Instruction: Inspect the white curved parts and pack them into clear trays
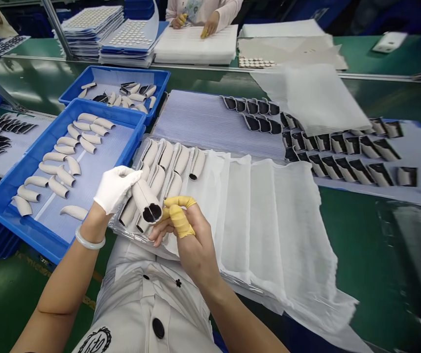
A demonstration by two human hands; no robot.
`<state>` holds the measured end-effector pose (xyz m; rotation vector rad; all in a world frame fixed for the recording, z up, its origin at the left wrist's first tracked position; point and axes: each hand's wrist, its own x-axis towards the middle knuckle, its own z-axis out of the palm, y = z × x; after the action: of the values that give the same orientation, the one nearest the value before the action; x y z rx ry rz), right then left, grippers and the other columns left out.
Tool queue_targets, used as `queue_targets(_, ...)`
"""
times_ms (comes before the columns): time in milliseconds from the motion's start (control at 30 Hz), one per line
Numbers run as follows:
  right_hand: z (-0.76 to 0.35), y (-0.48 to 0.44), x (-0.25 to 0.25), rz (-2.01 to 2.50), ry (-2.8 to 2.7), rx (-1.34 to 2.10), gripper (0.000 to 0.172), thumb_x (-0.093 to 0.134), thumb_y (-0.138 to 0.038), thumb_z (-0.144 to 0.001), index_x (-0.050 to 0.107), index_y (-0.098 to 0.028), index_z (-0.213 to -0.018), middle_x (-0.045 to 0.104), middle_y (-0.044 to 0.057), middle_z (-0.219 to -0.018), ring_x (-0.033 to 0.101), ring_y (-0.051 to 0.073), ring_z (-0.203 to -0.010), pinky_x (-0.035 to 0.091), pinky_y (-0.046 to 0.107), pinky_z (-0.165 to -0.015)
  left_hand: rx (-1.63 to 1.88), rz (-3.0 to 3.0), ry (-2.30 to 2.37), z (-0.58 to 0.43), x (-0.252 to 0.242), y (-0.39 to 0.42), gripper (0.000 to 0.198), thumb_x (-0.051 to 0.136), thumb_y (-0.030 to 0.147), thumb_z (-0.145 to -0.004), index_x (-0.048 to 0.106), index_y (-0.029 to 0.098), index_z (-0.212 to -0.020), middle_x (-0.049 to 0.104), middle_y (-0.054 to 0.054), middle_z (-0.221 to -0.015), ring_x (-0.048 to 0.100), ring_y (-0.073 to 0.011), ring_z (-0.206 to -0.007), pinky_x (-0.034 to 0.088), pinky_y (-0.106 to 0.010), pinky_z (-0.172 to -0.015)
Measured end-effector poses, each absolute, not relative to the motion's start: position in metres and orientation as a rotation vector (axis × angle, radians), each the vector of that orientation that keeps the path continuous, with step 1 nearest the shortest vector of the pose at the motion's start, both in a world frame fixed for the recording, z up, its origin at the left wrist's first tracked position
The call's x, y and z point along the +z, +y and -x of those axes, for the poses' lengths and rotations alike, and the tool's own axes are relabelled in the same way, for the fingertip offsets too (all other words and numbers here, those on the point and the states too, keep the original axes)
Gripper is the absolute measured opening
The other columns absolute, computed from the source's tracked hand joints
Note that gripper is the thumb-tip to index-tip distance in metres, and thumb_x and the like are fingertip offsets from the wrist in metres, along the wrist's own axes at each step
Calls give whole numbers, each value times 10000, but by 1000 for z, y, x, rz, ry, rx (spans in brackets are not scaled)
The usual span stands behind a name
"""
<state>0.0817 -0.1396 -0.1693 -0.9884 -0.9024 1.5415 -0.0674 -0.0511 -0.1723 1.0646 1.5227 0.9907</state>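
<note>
A curved beige shell piece [144, 195], ribbed outside with a black inner end, is held up over the packing tray. My left hand [116, 189], in a white glove, pinches its upper end. My right hand [191, 233] has yellow finger cots on thumb and fingers, which close at the rim of the piece's black open end. Beneath both hands, several like pieces [197, 163] lie in rows between folds of white soft sheet [261, 206] in a clear plastic tray [136, 235].
On the left, a blue bin [12, 233] holds several loose beige pieces; another blue bin [164, 78] stands behind it. Black-lined pieces [346, 169] line a lilac sheet at right, partly under white foam sheets [320, 98]. Across the bench, a co-worker's hands [210, 24] rest on stacked white sheets [195, 46].
</note>
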Motion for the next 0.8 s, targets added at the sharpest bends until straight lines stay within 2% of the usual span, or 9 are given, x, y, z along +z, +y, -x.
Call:
queue_targets(133,-88,-135,-166,1049,-928,1502,237,510,-436,-914,481,-205,-867,574,-48,-606,598,107,-504,500,221,-479,940,-1051,1531,60,-179,-49,316,737,424,-633,564,160,-628,444,66,-403,369,-56,-338,254,-184,-340)
queue_targets(267,-97,-130,-168,1209,-929,1460,301,557,-488,-853,471,-202,-810,565,-45,-625,584,104,-502,487,238,-504,984,-1157,1540,50,-188,-42,289,728,414,-648,599,156,-663,499,53,-475,421,-71,-402,323,-200,-396)
queue_targets(400,-111,-126,-183,1443,-1008,1324,346,631,-500,-757,434,-220,-809,511,-54,-652,547,122,-524,455,263,-493,1135,-1415,1634,28,-193,-38,221,678,379,-715,634,163,-710,624,14,-645,557,-114,-584,452,-235,-585)
queue_targets(467,-120,-126,-193,1547,-1086,1201,318,627,-463,-755,421,-229,-816,483,-58,-644,525,133,-545,436,268,-499,1128,-1580,1622,15,-191,-35,176,648,346,-755,658,170,-747,659,2,-711,596,-134,-676,471,-250,-682)
queue_targets(567,-133,-128,-208,1700,-1211,996,263,585,-419,-794,404,-232,-831,486,-53,-643,504,138,-547,423,275,-519,923,-1886,1512,-2,-190,-23,134,634,294,-784,698,176,-781,673,-15,-776,612,-161,-764,467,-277,-753)
queue_targets(700,-146,-127,-228,1859,-1418,752,207,518,-389,-856,407,-215,-874,552,-12,-687,545,160,-566,442,292,-539,569,-2257,1327,-21,-199,8,156,624,252,-793,742,165,-741,645,-56,-833,582,-216,-882,439,-336,-825)
queue_targets(800,-152,-125,-240,1884,-1527,641,229,493,-371,-893,450,-174,-1002,613,42,-778,587,186,-613,473,323,-574,475,-2311,1243,-34,-213,29,148,655,258,-763,765,164,-731,628,-61,-790,554,-235,-872,430,-363,-817)
